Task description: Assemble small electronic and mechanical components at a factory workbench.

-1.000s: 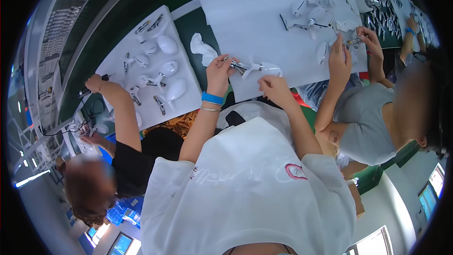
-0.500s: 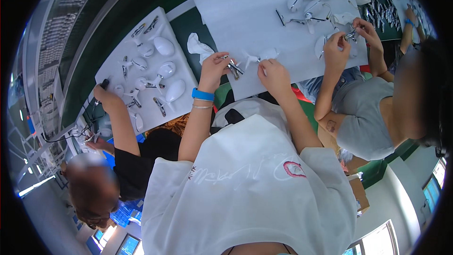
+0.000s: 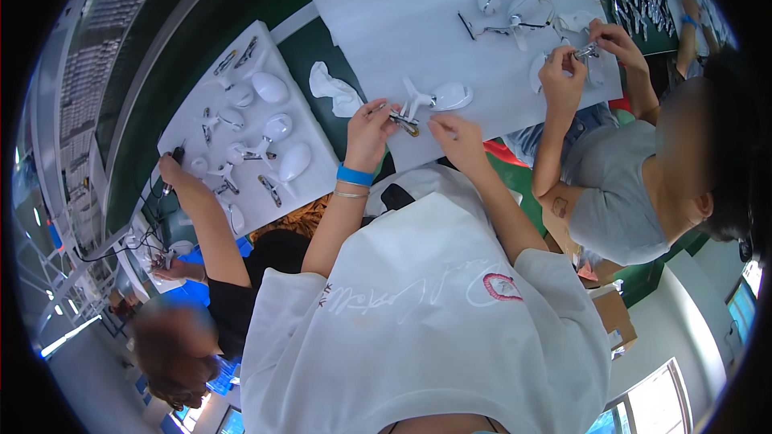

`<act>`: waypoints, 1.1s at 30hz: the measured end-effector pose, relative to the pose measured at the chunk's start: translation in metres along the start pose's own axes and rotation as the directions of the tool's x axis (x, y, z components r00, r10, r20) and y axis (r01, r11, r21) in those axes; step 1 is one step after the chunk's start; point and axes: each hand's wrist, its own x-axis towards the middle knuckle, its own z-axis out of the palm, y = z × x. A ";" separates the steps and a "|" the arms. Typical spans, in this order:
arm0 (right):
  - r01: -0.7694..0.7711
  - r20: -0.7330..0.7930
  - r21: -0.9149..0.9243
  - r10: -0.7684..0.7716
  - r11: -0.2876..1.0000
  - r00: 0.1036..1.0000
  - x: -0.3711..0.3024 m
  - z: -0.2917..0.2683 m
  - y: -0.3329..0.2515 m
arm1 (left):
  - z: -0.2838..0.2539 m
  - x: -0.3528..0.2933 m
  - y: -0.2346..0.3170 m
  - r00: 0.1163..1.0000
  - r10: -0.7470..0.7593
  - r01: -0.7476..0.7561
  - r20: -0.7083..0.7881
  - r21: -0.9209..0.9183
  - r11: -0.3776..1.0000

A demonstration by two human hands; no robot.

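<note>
My left hand [image 3: 369, 136] pinches a narrow, shiny metal clip-like part [image 3: 404, 122] with a brass-coloured end, held over the near edge of the white-covered table [image 3: 498, 124]. Just right of that end, my right hand [image 3: 457, 142] is closed, its thumb and fingers pressed together; anything between them is too small to make out. Beyond my hands lies a white part with forked arms and a glossy oval head [image 3: 453, 96] joined by a chrome collar. A crumpled white cloth [image 3: 334, 90] rests to the left of it.
At right, a person in grey works a chrome part [image 3: 585, 52] with both hands. At left, a person in black holds a dark tool [image 3: 178, 153] beside a white board [image 3: 310, 124] bearing several white oval pieces. More white and metal parts [image 3: 515, 22] lie at the far right.
The metal part in my left hand has turned. My right hand has drawn back from the white forked part and sits nearer the metal part's end. The whole view has shifted slightly.
</note>
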 end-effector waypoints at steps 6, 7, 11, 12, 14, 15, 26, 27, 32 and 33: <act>-0.490 0.287 0.304 0.412 0.817 0.865 0.006 -0.002 -0.012 | -0.001 -0.002 -0.002 1.000 -0.020 0.021 0.017 -0.017 1.000; -0.491 0.286 0.305 0.413 0.816 0.864 0.006 -0.002 -0.009 | -0.002 -0.002 -0.002 1.000 -0.021 0.022 0.020 -0.023 1.000; -0.576 0.416 0.392 0.420 0.718 0.806 0.005 0.000 -0.003 | -0.002 -0.005 -0.001 0.999 -0.032 0.032 0.003 0.004 0.999; -0.613 0.455 0.408 0.432 0.677 0.779 0.005 0.000 -0.004 | -0.004 -0.004 -0.002 0.999 -0.032 0.032 0.009 -0.001 0.999; -0.614 0.470 0.431 0.416 0.661 0.778 0.003 0.003 0.004 | -0.005 -0.005 -0.003 0.999 -0.031 0.031 0.015 -0.006 0.999; -0.614 0.485 0.454 0.399 0.646 0.778 0.002 0.004 0.008 | -0.004 -0.007 -0.003 0.999 -0.042 0.042 0.006 -0.010 0.999; -0.529 0.429 0.456 0.345 0.716 0.835 -0.005 0.012 0.014 | 0.000 -0.011 0.001 0.999 -0.041 0.041 0.024 0.004 0.999; -0.509 0.414 0.451 0.334 0.733 0.847 -0.005 0.012 0.015 | 0.001 -0.012 0.000 0.999 -0.037 0.037 0.018 0.004 0.999; -0.482 0.393 0.435 0.321 0.761 0.861 -0.006 0.016 0.016 | -0.002 -0.012 -0.003 1.000 -0.013 0.013 0.005 0.009 1.000; -0.475 0.383 0.428 0.322 0.769 0.866 -0.006 0.016 0.016 | -0.003 -0.011 -0.005 1.000 -0.006 0.006 0.003 -0.003 1.000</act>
